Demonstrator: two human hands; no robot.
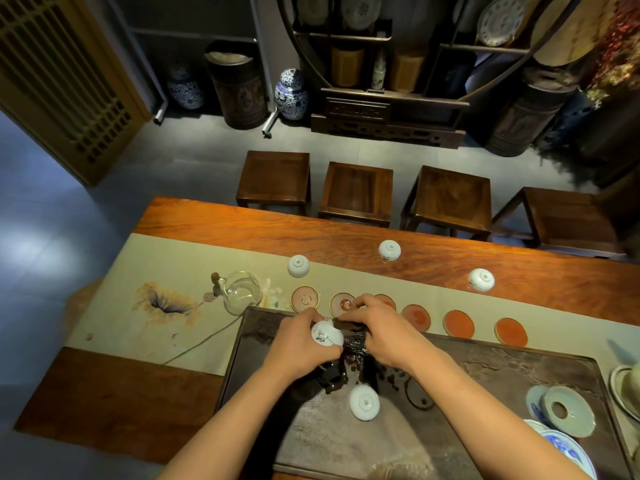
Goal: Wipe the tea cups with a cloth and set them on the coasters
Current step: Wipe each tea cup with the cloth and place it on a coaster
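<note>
Holding 1 small white porcelain tea cup with an ink sketch in my left hand, fingers curled round its wall, I work a dark crumpled cloth against it with my right hand, whose fingers are bent and pinching the cloth. Both hands hover over the far left part of the dark carved tea tray.

Nearest me, 1 upturned white cup sits foot-up on the tray's near middle, unwiped as far as I can judge.

Beyond my hands, 6 round reddish coasters with pale rims run in a row along the tray's far edge on the beige painted table runner; none carries a cup yet, and my right hand hides part of the third. Farther still, 3 more upturned white cups stand toward the far edge of the long wooden table.

My worry: the glaze is slick, and only fingertips grip it, so a hard rub could twist the cup loose onto the tray and chip it. Reaching for the far cups, my sleeveless forearm could also knock the clear glass pitcher at the row's left end.
</note>
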